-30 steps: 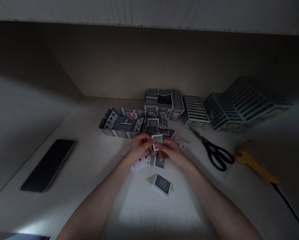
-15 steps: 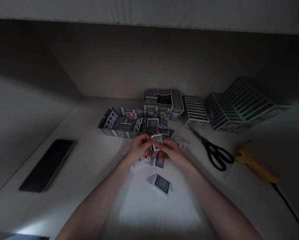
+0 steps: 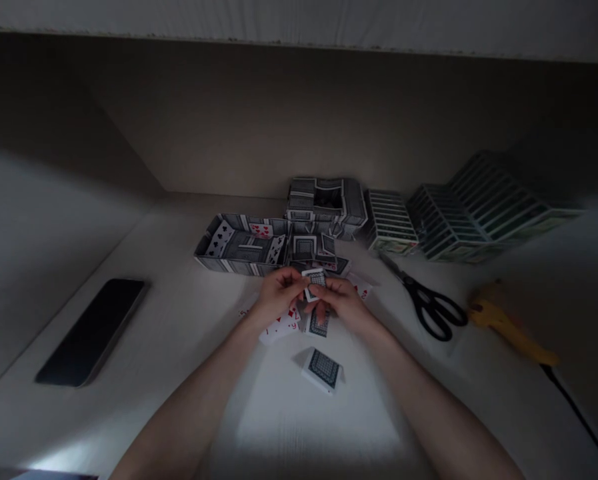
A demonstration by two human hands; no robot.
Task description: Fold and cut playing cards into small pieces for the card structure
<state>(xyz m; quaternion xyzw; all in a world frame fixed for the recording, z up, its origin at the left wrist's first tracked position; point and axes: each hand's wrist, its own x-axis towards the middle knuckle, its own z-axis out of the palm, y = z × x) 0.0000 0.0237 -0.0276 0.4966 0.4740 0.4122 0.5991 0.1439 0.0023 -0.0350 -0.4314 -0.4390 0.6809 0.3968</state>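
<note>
My left hand [image 3: 277, 296] and my right hand [image 3: 346, 303] meet over the middle of the pale desk, fingers pinched together on one small playing card [image 3: 315, 281] with a dark patterned back. Under them lie loose cards, some face up with red pips [image 3: 285, 325], one face down [image 3: 319, 324]. A small deck [image 3: 323, 369] sits on the desk nearer to me. Just beyond my fingers stands a low structure built of cards [image 3: 249, 245], with a taller boxy part [image 3: 327, 200] behind it.
Black scissors [image 3: 431, 305] lie to the right, with a yellow glue gun [image 3: 509, 325] and its cord further right. Rows of card packs [image 3: 471, 213] stand at the back right. A dark phone [image 3: 93, 331] lies at the left. Walls enclose the desk behind and left.
Both hands keep the same pinch on the card; only a slight shift of the view, nothing else moved.
</note>
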